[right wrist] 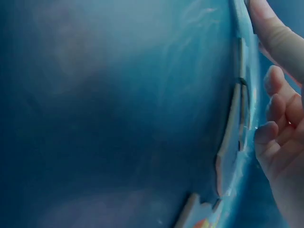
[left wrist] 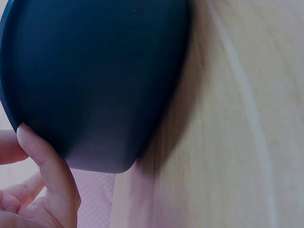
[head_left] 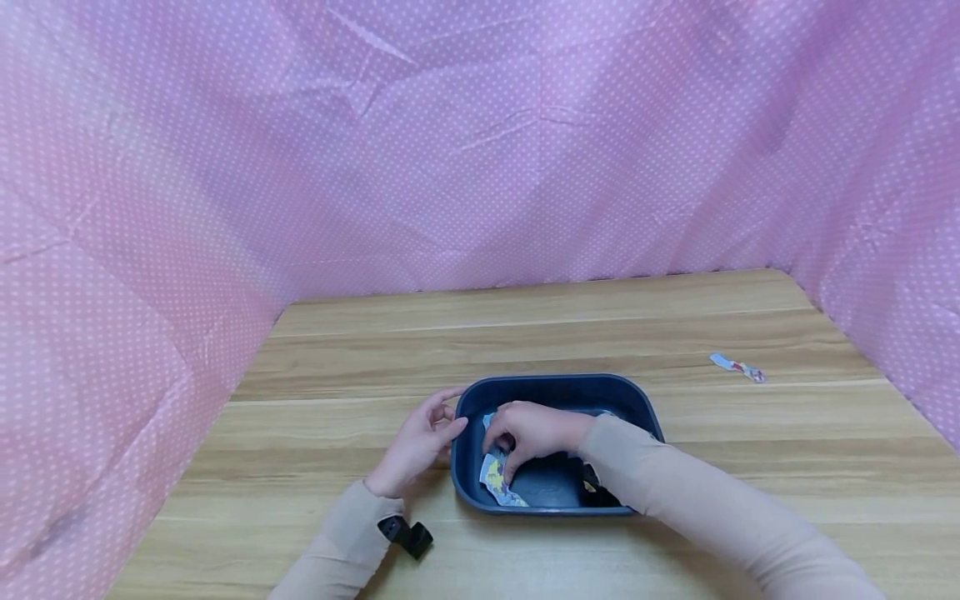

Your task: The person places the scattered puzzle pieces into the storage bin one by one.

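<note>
A dark blue rectangular tray [head_left: 555,383] stands on the table. My left hand [head_left: 420,442] holds its left end, the thumb at the rim and a fingertip against the outer wall [left wrist: 109,95] in the left wrist view. My right hand [head_left: 525,433] reaches into the left part of the tray, thumb and curled fingers around a flat, irregular puzzle piece [head_left: 495,479] printed in yellow and light blue. Another light-blue piece [head_left: 487,419] shows past the fingers. In the right wrist view, several thin pieces [right wrist: 230,147] lie on the tray bottom beside the curled fingers.
A narrow printed puzzle piece [head_left: 738,367] lies on the wooden table [head_left: 360,350] right of the tray. Pink dotted cloth [head_left: 480,167] hangs behind and on both sides. A black wrist device [head_left: 405,536] is strapped over the left sleeve.
</note>
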{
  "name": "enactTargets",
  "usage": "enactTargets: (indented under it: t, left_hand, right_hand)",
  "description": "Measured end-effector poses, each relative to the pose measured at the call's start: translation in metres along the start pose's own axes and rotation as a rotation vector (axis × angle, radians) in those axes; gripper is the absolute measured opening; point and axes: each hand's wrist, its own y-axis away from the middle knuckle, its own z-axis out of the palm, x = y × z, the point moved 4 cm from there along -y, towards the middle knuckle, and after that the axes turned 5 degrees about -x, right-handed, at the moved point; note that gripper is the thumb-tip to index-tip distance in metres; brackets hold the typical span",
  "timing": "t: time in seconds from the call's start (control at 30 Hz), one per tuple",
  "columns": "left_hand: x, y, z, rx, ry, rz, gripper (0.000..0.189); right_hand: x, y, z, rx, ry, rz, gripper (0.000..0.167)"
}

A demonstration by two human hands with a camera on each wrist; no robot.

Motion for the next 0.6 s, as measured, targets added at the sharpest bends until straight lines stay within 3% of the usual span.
enactTargets:
  t: [0.23,0.6]
  left_hand:
    - [-0.0003,-0.0013,0.0006,0.008,-0.004,0.005,0.045]
    - [-0.0004,-0.0005,0.0001,0.014,0.015,-0.018,0.045]
  right_hand:
    - [0.0023,-0.0019,0.0043,-0.022,0.071,0.005,0.033]
    - [0.0034,-0.0032,0.0058,-0.039,0.077,0.018,0.034]
